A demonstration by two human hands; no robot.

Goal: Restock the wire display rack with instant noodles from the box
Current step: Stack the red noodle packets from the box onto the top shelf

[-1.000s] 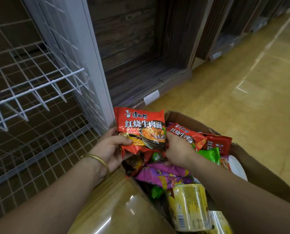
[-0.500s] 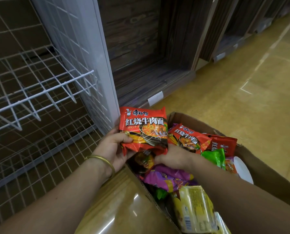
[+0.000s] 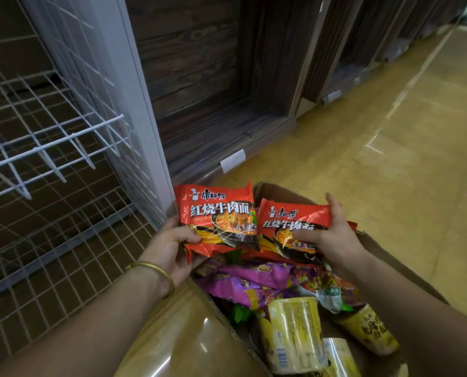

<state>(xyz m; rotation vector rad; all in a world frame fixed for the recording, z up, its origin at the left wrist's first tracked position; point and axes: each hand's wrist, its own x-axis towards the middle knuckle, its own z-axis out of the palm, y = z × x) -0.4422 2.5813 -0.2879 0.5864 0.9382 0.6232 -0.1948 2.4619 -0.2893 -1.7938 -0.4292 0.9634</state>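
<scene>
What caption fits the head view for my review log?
Left hand holds the first red packet, right hand the second red packet, above the cardboard box beside the wire rack.

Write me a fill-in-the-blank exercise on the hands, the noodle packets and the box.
1. The left hand grips a ___ plastic noodle packet.
2. The right hand grips a matching second packet over the open brown ___ box.
3. A thin gold bangle circles the ___ wrist.
4. Under them lie ___ plastic packets and yellow noodle cups.

Missing words: red; cardboard; left; purple.
</scene>
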